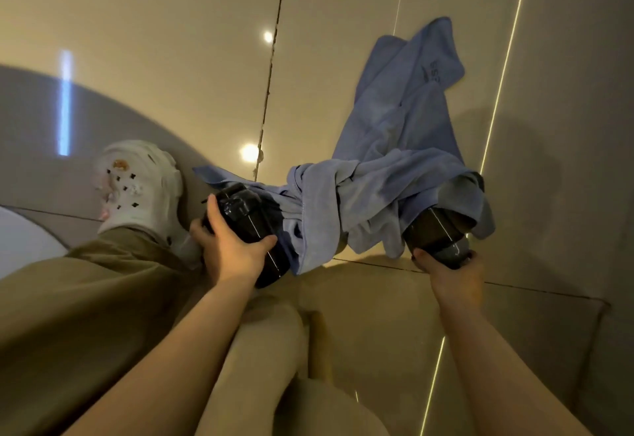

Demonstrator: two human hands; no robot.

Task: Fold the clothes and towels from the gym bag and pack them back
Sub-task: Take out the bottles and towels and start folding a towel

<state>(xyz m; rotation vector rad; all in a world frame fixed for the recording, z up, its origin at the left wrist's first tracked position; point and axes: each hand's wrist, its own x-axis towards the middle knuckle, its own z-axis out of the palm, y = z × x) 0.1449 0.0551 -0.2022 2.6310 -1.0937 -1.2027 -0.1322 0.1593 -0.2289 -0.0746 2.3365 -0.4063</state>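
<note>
A crumpled light blue towel (387,147) with a dark logo lies on the glossy beige tiled floor, its near part bunched between two dark bottles. My left hand (231,250) grips a black bottle with a flip lid (250,226) lying on its side, partly under the towel. My right hand (449,272) holds the base of a dark smoked bottle (437,230), whose upper part is covered by the towel. No gym bag shows in this view.
My leg in olive trousers (85,298) stretches left, ending in a white clog with charms (137,185). A beige cushioned seat edge (274,350) sits near me. A grey floor patch (34,109) is at left, tile joints run across.
</note>
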